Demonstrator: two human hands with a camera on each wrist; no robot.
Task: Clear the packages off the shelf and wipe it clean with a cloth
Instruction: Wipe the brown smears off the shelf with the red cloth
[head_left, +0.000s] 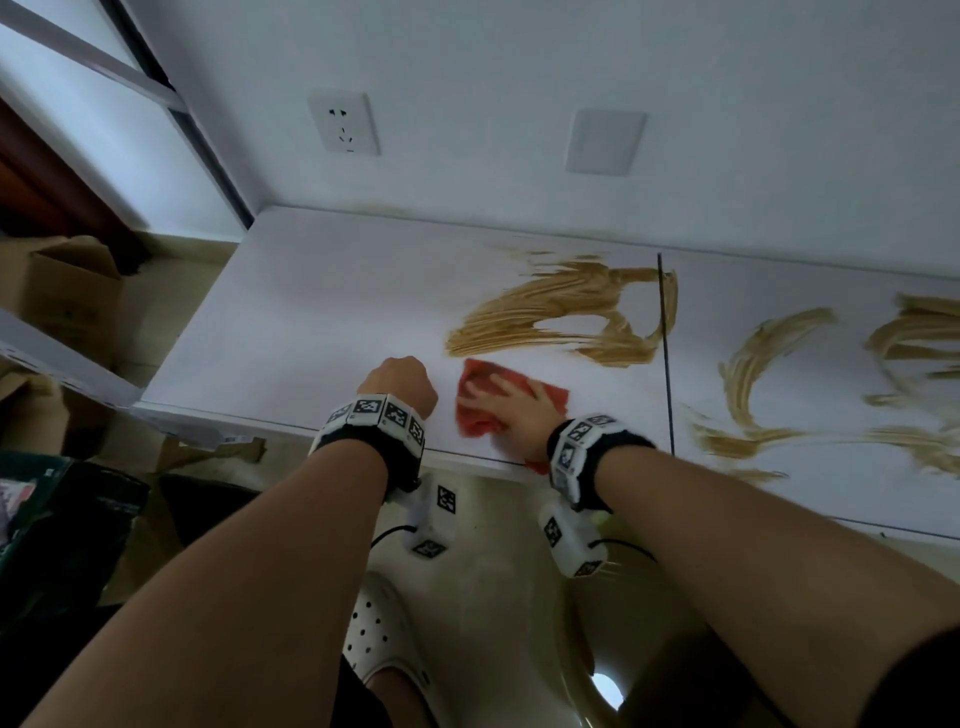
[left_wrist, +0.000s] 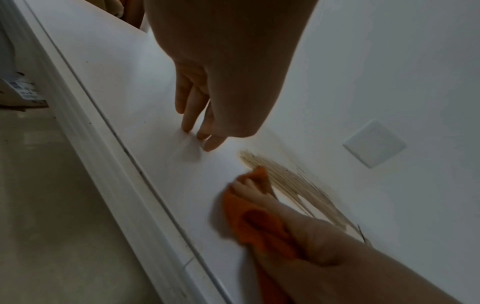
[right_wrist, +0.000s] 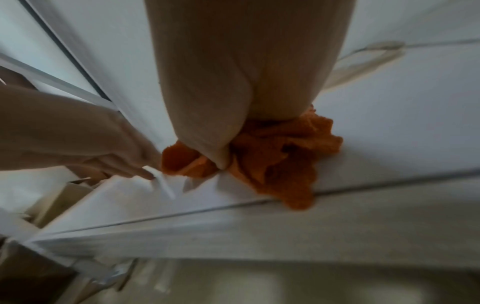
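Observation:
The white shelf top (head_left: 311, 312) carries broad tan smears (head_left: 550, 312), and no packages stand on it. My right hand (head_left: 498, 392) lies flat on an orange-red cloth (head_left: 475, 421) with fingers spread, pressing it down near the front edge, just below the smear. In the right wrist view the cloth (right_wrist: 283, 160) bunches under my palm and hangs slightly over the edge. My left hand (head_left: 397, 382) stands to the left of the cloth, holding nothing. The left wrist view shows its fingertips (left_wrist: 187, 127) touching the bare shelf, with the cloth (left_wrist: 244, 218) and smear (left_wrist: 291, 181) beyond.
More tan smears (head_left: 753, 364) cover the shelf right of a dark seam (head_left: 666, 353). A wall socket (head_left: 344, 123) and a blank plate (head_left: 605, 140) sit on the wall behind. Cardboard boxes (head_left: 67, 291) lie on the floor at left. My white shoe (head_left: 384, 639) is below.

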